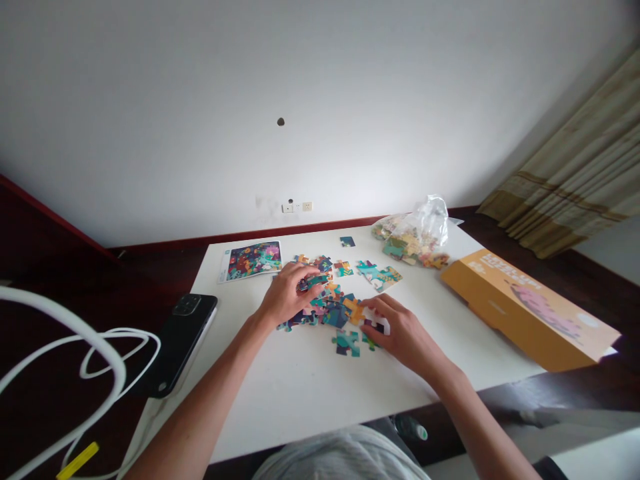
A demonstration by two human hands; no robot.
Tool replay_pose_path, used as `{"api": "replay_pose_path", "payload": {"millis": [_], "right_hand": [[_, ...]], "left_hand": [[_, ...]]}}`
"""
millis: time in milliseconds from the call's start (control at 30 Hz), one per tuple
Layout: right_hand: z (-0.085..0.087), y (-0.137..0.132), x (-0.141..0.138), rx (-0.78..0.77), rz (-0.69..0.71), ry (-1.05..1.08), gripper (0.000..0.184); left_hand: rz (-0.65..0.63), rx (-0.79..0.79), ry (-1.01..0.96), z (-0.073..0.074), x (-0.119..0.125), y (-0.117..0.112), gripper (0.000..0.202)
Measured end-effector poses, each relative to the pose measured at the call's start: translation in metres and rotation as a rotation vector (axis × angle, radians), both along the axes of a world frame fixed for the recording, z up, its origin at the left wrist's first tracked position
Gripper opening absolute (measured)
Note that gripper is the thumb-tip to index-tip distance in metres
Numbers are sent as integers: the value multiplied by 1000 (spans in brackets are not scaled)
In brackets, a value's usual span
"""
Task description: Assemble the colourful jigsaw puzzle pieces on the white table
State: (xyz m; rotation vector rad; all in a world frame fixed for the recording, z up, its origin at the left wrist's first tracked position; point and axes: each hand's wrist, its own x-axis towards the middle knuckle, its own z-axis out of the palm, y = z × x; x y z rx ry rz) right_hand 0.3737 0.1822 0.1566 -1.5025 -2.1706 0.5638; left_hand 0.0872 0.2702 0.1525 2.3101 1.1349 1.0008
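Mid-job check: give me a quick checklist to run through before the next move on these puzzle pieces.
1. Left hand firmly holding the teal piece: cannot tell, fingers cover it.
2. Right hand off the pile of pieces: not ok, its fingers rest on pieces at the pile's edge.
3. Picture card uncovered by either hand: ok.
4. Loose teal piece apart from the pile: ok.
5. Plastic bag of pieces open: cannot tell.
6. Cardboard box away from the pile: ok.
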Motion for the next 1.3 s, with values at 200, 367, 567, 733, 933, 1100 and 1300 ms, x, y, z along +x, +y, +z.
{"api": "replay_pose_path", "payload": {"millis": [200, 367, 567, 733, 933, 1100, 1300], "right_hand": [[-1, 5, -9, 50, 49, -17, 37], [6, 5, -6, 36, 36, 29, 28], [8, 2, 32, -125, -172, 102, 36], [2, 3, 61, -133, -297, 27, 37], [-3, 4, 56, -112, -344, -7, 34], [-8, -2, 33, -7, -317, -17, 37], [-13, -19, 28, 83, -319, 17, 37]], "left_hand": [[8, 7, 7, 0, -1, 1, 27], [18, 12, 2, 1, -3, 2, 29], [17, 11, 8, 3, -3, 1, 28], [15, 16, 18, 2, -1, 0, 27], [27, 22, 23, 3, -2, 0, 28], [25, 50, 56, 5, -5, 2, 27], [149, 161, 129, 40, -25, -4, 31]]}}
